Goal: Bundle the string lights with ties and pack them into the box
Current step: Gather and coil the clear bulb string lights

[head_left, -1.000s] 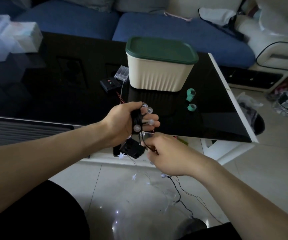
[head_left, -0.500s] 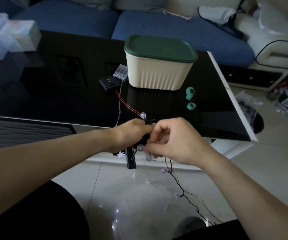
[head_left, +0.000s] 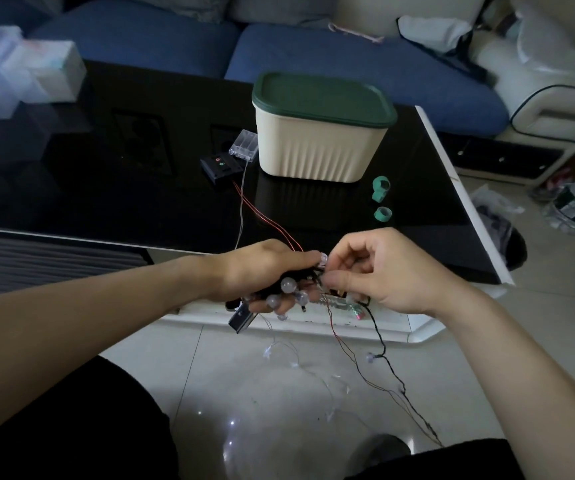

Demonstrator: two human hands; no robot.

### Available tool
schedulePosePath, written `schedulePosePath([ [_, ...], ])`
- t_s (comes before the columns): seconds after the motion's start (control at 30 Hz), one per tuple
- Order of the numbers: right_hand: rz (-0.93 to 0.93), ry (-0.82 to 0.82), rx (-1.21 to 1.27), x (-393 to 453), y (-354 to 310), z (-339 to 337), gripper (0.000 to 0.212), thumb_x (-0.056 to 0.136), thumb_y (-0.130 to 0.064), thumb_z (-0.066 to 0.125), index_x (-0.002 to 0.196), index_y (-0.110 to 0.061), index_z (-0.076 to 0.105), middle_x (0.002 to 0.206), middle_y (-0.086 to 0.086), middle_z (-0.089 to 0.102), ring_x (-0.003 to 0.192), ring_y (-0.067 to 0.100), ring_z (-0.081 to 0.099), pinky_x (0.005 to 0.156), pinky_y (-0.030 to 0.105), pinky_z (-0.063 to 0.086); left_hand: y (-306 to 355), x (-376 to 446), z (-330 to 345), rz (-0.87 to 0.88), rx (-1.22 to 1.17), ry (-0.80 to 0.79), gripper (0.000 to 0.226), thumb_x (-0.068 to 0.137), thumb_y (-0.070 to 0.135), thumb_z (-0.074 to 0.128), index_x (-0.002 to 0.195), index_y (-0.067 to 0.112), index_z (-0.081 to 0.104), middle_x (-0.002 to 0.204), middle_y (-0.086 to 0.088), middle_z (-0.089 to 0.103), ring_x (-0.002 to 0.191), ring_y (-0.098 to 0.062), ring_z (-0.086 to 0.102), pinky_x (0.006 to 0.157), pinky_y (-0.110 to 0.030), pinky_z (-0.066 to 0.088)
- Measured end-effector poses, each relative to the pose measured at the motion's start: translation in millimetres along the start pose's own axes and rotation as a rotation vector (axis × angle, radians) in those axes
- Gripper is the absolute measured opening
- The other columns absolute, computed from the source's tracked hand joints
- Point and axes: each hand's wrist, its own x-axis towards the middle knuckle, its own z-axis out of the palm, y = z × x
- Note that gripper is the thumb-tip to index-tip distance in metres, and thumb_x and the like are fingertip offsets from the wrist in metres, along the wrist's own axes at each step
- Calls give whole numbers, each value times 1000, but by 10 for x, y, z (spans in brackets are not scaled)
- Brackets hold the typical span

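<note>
My left hand (head_left: 262, 271) grips a coil of black-wired string lights (head_left: 289, 289) with round clear bulbs, held just off the table's front edge. My right hand (head_left: 379, 268) pinches the black wire right beside the coil. The loose end of the string (head_left: 388, 368) hangs down to the floor. A black battery pack (head_left: 243, 320) dangles under my left hand. The cream box with a dark green lid (head_left: 320, 133) stands shut on the black table (head_left: 106, 188). Two green ties (head_left: 381, 199) lie to the right of the box.
A black switch box (head_left: 220, 166) and a clear battery case (head_left: 244, 146) with red and silver wires lie left of the box. Another thin light string (head_left: 300, 365) trails on the tiled floor. Translucent containers (head_left: 19, 71) sit at the table's far left. A blue sofa stands behind.
My right hand rose from below the coil to beside it, bringing the black wire up and around. My left hand lowered and turned over, so the bulbs now hang beneath it.
</note>
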Motion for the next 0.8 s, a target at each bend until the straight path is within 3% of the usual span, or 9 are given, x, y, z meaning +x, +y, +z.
schedulePosePath([
  [0.1,-40,26,106,21,1,42,11,83,-14,79,89,-11,70,79,11,71,61,16,62,59,24,52,-42,11,-25,-56,-9,-66,72,92,67,41,86,2,70,69,-20,42,41,-20,34,34,-18,25],
  [0.23,-55,95,125,60,15,104,16,81,-19,79,89,-12,68,74,0,69,57,4,61,57,17,49,-24,-1,-45,-35,-29,-187,70,68,77,59,81,9,70,57,-15,47,38,-20,39,47,-41,11],
  [0.3,-63,137,103,89,42,137,17,78,-25,80,86,-16,68,73,-1,70,60,6,64,58,18,51,-12,-8,-46,-15,-16,-216,67,72,72,62,79,5,63,54,-12,45,39,-21,40,43,-37,13],
  [0.4,-67,213,52,130,82,161,14,81,-28,80,82,-21,68,74,-1,71,64,8,63,62,21,53,-13,-16,-21,17,-24,-145,44,88,49,49,65,11,50,46,-7,42,35,-17,38,36,-25,18],
  [0.47,-40,229,26,128,68,138,15,85,-32,76,84,-19,69,75,2,71,62,8,62,62,22,53,-6,-28,-12,42,-108,-159,40,90,41,43,63,12,46,45,-9,43,36,-19,38,43,-35,15],
  [0.53,-6,216,58,113,54,102,20,91,-33,70,86,-14,68,72,4,68,60,11,63,62,26,53,-4,-31,-26,48,-223,-209,36,88,35,40,62,11,42,45,-11,44,37,-22,42,46,-38,19],
  [0.63,58,186,166,84,51,26,34,98,-37,60,78,-10,63,65,-1,61,59,14,62,61,29,52,3,-25,-63,34,-390,-229,33,84,30,39,58,11,41,46,-11,47,37,-24,48,46,-26,40],
  [0.73,122,93,234,76,72,-41,38,101,-40,53,80,-10,63,71,5,64,66,18,61,68,33,51,28,-29,-87,43,-492,-166,32,79,32,38,53,13,40,46,-13,45,39,-26,48,47,-27,40],
  [0.8,155,20,327,79,85,-63,31,103,-29,52,85,-9,67,77,8,66,74,21,62,75,35,50,39,-29,-93,60,-551,-118,33,79,32,36,52,13,39,45,-13,43,38,-26,47,46,-27,41],
])
